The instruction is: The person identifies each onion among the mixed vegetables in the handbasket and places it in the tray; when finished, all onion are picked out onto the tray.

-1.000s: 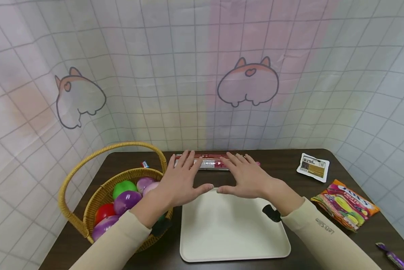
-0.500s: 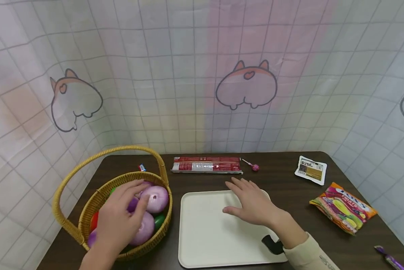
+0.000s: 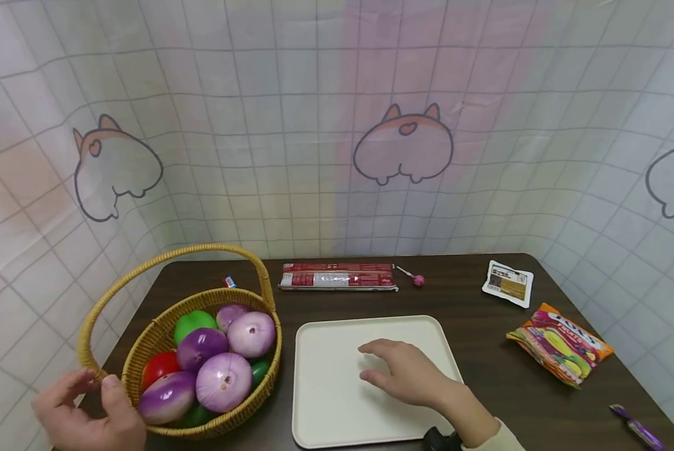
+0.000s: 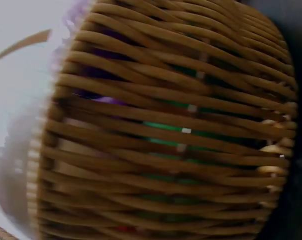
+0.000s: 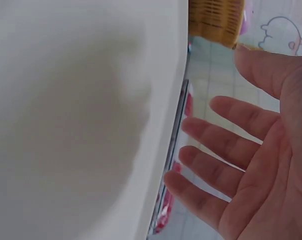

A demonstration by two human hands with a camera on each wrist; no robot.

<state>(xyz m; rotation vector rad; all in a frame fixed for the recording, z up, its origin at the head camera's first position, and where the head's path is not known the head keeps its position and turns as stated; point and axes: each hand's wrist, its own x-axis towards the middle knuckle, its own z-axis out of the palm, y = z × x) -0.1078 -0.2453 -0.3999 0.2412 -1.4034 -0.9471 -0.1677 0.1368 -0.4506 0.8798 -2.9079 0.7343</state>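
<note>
In the head view my left hand (image 3: 89, 410) is at the near left of a wicker basket (image 3: 266, 391), thumb and bent forefinger at the lower end of its handle (image 3: 168, 255). I cannot tell whether they grip it. Purple onions (image 3: 224, 382), a dark purple vegetable (image 3: 202, 349), a red one (image 3: 160, 368) and green ones (image 3: 193, 324) fill the basket. The left wrist view looks closely at the woven side (image 4: 176, 130). My right hand (image 3: 407, 376) hovers over a white tray (image 3: 337, 376), holding nothing; its fingers (image 5: 211, 140) are spread and loosely bent in the right wrist view.
At the back of the dark table (image 3: 455, 300) lie a long red packet (image 3: 337, 277) and a pink lollipop (image 3: 418, 280). To the right are a white pouch (image 3: 508, 285), a bright Fruits candy bag (image 3: 562, 344) and a purple-wrapped sweet (image 3: 636, 427). A small blue-red sweet (image 3: 230, 282) lies behind the basket.
Both hands start side by side above the tray's far edge. My left hand crosses over the basket to its near left side; my right hand comes down closer over the tray.
</note>
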